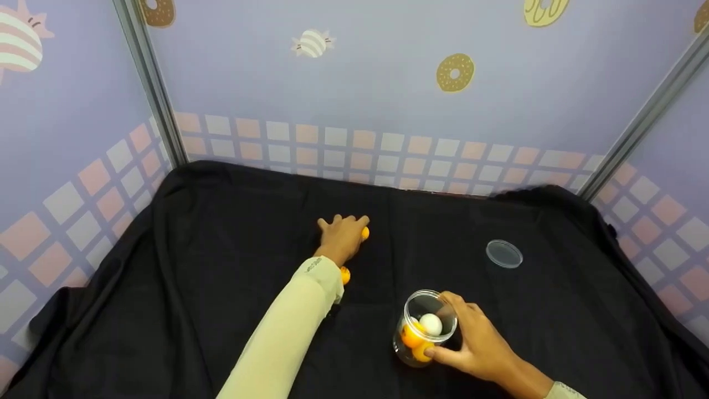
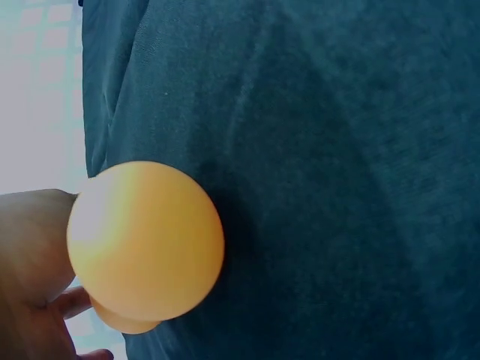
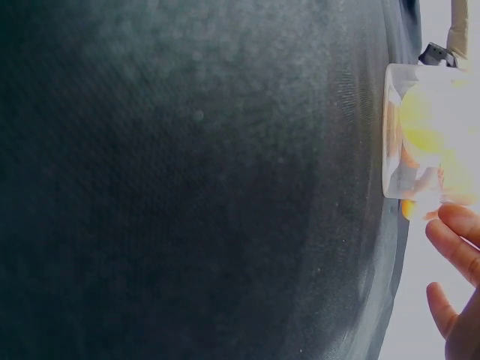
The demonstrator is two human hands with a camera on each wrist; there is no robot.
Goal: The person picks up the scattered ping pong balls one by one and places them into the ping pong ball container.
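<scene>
My left hand [image 1: 342, 238] is stretched far out over the black cloth, its fingers spread at an orange ping-pong ball [image 1: 365, 233]. Whether they pinch it I cannot tell, since the thumb is hidden. By that wrist lies a second orange ball [image 1: 345, 275], which looms large in the left wrist view [image 2: 146, 240] and partly covers the farther ball [image 2: 127, 325]. With my right hand [image 1: 475, 341] I grip a clear, lidless jar [image 1: 400, 339] around its side, thumb in front and fingers at the rim. White balls [image 1: 431, 325] and orange balls [image 1: 413, 336] are inside it.
A clear round lid [image 1: 504, 254] lies on the black cloth [image 1: 266, 233] to the right, beyond the jar. The cloth has raised folds on the left. Patterned wall panels [image 1: 382, 94] enclose the back and both sides.
</scene>
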